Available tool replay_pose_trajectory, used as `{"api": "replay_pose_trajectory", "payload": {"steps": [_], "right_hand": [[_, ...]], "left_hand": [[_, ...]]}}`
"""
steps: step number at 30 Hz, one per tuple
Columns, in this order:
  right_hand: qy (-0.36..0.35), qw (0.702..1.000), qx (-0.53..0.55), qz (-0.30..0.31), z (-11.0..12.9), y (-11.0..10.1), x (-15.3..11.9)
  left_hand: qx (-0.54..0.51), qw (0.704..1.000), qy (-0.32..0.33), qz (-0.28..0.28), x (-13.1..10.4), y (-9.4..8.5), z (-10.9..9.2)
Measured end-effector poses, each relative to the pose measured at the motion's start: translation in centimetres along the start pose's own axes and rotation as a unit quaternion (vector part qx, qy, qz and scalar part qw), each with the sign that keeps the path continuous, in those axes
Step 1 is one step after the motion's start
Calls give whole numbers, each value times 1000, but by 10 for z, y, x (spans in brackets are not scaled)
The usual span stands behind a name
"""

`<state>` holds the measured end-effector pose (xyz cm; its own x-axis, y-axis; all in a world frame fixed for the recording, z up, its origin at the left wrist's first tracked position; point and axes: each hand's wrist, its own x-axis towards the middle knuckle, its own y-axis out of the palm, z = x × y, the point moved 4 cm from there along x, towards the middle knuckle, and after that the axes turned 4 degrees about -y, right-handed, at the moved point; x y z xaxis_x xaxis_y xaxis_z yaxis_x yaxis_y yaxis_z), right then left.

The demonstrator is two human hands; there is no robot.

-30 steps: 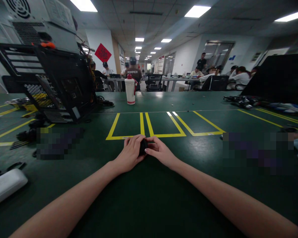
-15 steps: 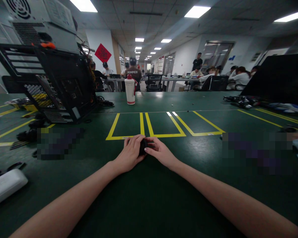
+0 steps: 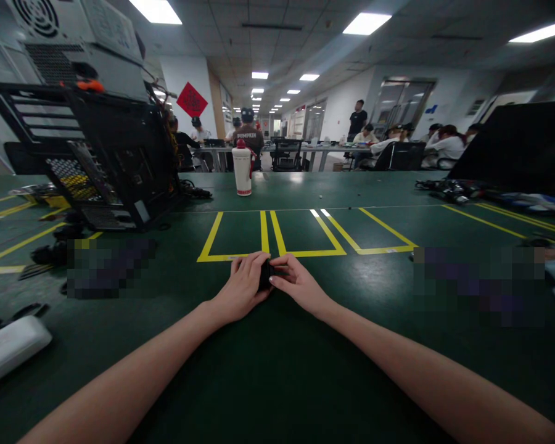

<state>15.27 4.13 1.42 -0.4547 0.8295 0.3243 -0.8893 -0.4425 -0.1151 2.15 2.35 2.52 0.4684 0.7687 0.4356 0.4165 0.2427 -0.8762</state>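
A small black object [image 3: 265, 277] sits low over the green tabletop [image 3: 277, 370], between my two hands; its kind cannot be made out. My left hand [image 3: 241, 288] is wrapped over it from the left, with the fingers curled across its top and hiding most of it. From the right, my right hand [image 3: 300, 285] pinches the object's side with thumb and fingertips. Just beyond the hands, yellow tape outlines [image 3: 312, 253] mark the table.
A white bottle with a red lid [image 3: 243, 169] stands farther back. At left are an open black computer case [image 3: 120, 166] and a white power strip-like block [image 3: 13, 351]. Cables [image 3: 453, 190] and a dark panel [image 3: 518, 148] lie at right. People sit at tables beyond.
My hands stay in nearly the same place around the black object, with only a slight shift of the fingers. In the background, a standing person has moved left.
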Motion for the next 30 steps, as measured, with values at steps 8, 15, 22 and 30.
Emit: {"api": "replay_pose_trajectory", "payload": {"steps": [8,15,22,30], "right_hand": [[12,1000,-13,19,3,0,-1],[-16,1000,-6,5,3,0,-1],[3,1000,-3,-8,-2,-1,3],[1,1000,-4,6,2,1,0]], "left_hand": [[-7,1000,1,-3,-1,-1,-1],[-3,1000,1,-6,-1,-2,-1],[-2,1000,1,0,-2,1,0],[-6,1000,-1,8,-1,0,0]]}}
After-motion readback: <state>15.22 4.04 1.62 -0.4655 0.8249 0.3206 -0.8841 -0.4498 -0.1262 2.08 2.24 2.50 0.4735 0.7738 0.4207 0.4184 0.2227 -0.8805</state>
